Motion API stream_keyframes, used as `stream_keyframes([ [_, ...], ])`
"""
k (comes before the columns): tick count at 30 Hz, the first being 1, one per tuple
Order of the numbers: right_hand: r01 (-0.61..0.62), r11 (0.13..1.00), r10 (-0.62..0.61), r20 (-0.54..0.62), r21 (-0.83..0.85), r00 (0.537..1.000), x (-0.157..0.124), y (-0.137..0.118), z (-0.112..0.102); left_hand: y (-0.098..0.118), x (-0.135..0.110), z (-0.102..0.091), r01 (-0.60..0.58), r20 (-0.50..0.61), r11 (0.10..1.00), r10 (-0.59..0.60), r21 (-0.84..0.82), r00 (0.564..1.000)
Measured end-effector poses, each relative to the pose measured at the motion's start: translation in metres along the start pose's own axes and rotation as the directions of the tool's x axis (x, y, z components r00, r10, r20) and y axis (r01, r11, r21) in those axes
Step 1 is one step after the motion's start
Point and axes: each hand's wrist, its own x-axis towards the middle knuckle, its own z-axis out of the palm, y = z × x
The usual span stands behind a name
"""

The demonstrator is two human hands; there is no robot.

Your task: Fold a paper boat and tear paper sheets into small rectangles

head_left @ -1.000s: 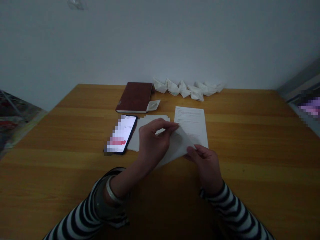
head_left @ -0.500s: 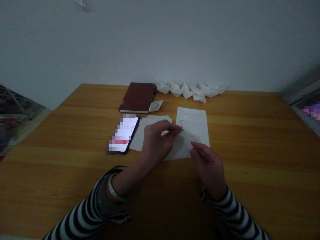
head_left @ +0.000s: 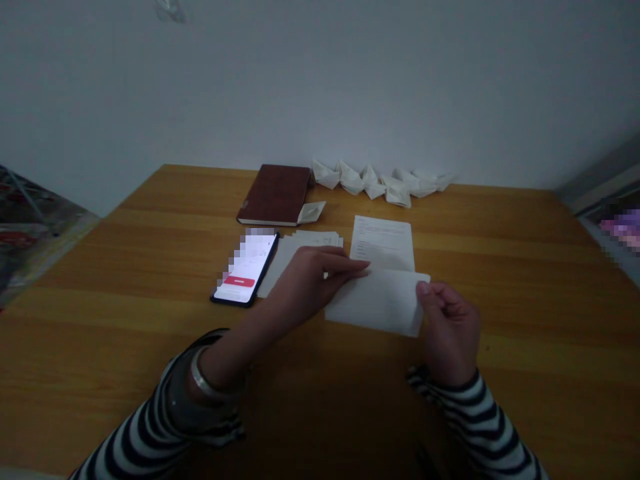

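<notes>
Paper boats (head_left: 380,181) done, in row at back. Flat paper stack (head_left: 316,238) left. Folded sheet (head_left: 375,303) in front: right hand (head_left: 449,333) fingers pinching edge, left hand (head_left: 310,280) fingers pressed together, flat on fold.

light: dim, diffuse | glare: phone screen (head_left: 245,270) | shadow: beneath right hand (head_left: 450,333) | edges: stretched

Striped sleeves (head_left: 150,427) (black-and-white), metal bangle (head_left: 204,385)
</notes>
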Motion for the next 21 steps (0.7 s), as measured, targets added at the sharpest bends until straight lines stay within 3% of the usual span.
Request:
stream_keyframes([
  [4,-0.025,0.996,0.029,-0.049,0.089,0.998,0.008,-0.001,-0.004,-0.005,0.002,-0.016,0.012,-0.003,0.999,-0.012,-0.034,1.0],
  [10,-0.002,0.998,0.008,-0.097,0.064,0.995,0.006,-0.002,-0.005,-0.008,0.002,-0.016,0.038,-0.053,0.999,-0.039,-0.029,0.998],
  [21,0.181,0.969,-0.214,-0.207,-0.166,0.955,0.003,-0.007,-0.005,0.001,0.001,-0.016,0.104,-0.048,0.986,-0.111,-0.13,0.993],
])
